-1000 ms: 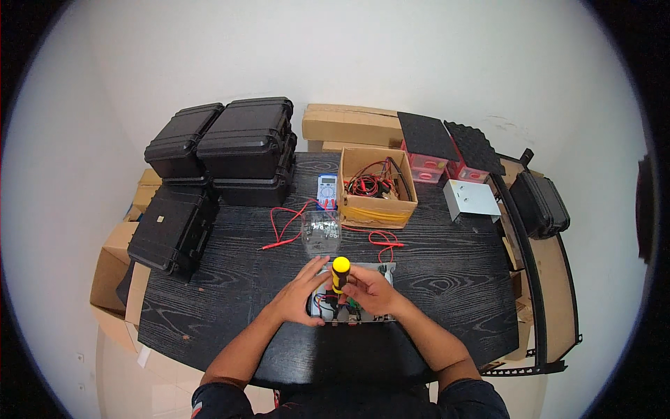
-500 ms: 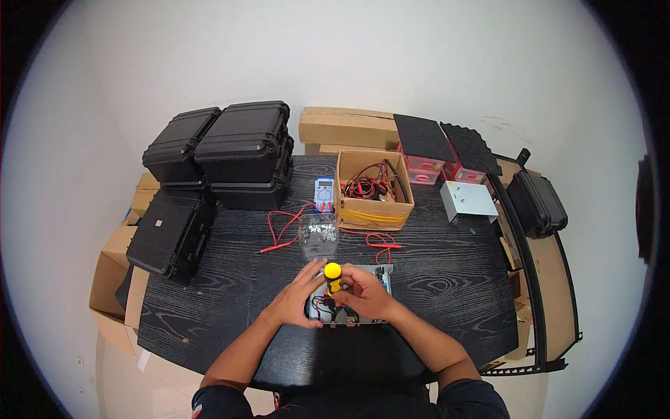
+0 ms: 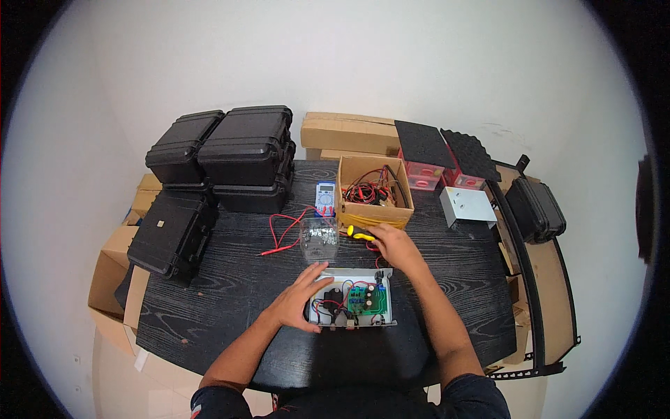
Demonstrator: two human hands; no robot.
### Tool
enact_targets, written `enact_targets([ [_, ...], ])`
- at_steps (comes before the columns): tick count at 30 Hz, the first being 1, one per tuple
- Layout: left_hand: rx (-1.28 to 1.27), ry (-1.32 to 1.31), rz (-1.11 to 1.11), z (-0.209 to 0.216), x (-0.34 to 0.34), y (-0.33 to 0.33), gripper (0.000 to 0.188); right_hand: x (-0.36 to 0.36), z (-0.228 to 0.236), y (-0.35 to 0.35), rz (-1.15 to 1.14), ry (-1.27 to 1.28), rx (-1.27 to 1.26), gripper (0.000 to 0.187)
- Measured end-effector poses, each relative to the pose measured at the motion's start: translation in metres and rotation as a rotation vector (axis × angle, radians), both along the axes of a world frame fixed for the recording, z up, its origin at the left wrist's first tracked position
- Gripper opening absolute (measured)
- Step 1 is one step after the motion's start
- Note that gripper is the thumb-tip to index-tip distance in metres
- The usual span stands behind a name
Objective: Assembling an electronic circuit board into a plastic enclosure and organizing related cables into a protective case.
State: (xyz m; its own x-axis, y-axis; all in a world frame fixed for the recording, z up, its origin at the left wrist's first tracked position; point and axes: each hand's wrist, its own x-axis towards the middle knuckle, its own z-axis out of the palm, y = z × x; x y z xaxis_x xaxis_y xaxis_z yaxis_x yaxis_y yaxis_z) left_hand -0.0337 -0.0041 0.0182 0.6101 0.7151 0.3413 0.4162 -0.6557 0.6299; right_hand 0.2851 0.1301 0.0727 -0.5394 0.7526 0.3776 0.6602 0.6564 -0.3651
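Observation:
A light grey metal enclosure (image 3: 389, 297), its top off, lies near the front of the table. Inside it are a green circuit board (image 3: 377, 300), a black block and red, blue and black wires. Around the enclosure's left end my left hand (image 3: 299, 299) is gripped, fingers at the far side and thumb at the near side. My right hand (image 3: 394, 246) is beyond the enclosure, in front of the cardboard box, closed on a yellow and black screwdriver (image 3: 359, 233) whose handle points left. The screwdriver's shaft is hidden.
Left of the screwdriver stands a clear plastic container (image 3: 319, 241) with small parts. Behind it lies a blue multimeter (image 3: 325, 199) with red test leads (image 3: 283, 246). A cardboard box (image 3: 373, 216) holds cables. Black cases (image 3: 244, 153) stack at left; a white metal cover (image 3: 472, 207) sits right.
My right hand has moved away from the enclosure, up and to the right, carrying the screwdriver, now tipped over from upright. The circuit board has come into view. My left hand stays on the enclosure.

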Motion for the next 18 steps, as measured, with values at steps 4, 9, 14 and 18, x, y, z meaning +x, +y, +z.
enact_targets([
  [4, -0.006, -0.018, -0.008, 0.002, -0.002, -0.002, 0.129, -0.003, -0.026, 0.011, -0.018, -0.085, -0.041, 0.032],
  [9, 0.01, -0.03, -0.021, 0.005, 0.0, 0.0, 0.13, -0.004, -0.024, 0.011, -0.06, -0.182, -0.122, 0.036],
  [14, 0.005, -0.03, -0.021, 0.0, -0.002, 0.0, 0.133, -0.016, 0.03, -0.039, 0.042, 0.211, -0.242, 0.061],
  [18, -0.042, -0.137, -0.002, -0.002, -0.002, 0.0, 0.131, -0.034, 0.035, -0.091, 0.246, -0.214, -0.271, 0.118],
])
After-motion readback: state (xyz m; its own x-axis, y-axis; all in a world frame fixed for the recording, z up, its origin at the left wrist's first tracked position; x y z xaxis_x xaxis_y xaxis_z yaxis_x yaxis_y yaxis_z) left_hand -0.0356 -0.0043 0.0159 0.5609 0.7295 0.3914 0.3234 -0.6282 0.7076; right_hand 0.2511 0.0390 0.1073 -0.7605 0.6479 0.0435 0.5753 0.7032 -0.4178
